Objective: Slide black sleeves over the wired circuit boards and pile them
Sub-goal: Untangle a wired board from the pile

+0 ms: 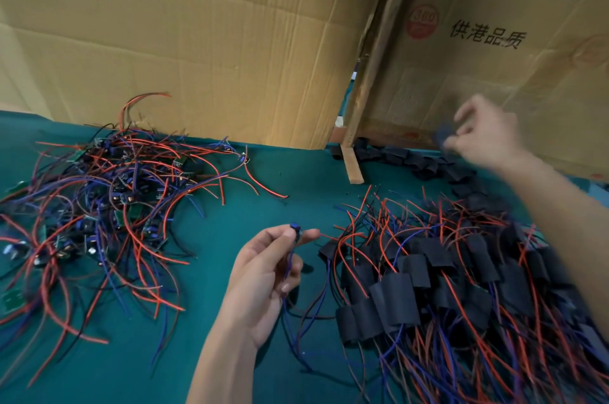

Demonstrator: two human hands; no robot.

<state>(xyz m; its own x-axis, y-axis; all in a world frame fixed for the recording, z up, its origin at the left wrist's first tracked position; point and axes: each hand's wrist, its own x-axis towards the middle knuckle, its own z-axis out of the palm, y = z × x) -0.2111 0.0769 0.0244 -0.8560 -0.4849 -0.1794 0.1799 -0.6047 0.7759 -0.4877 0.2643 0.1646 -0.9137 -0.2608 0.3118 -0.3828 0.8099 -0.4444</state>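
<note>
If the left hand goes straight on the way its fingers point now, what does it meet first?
The left hand, pinching a wired board, points right. It would probably first meet the pile of sleeved boards; depth is unclear.

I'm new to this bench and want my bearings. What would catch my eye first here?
Two tangles of red and blue wire on the green cloth: bare circuit boards at left, sleeved boards at right. Between them the left hand pinches one wired board, while the blurred right hand lifts a black sleeve.
</note>
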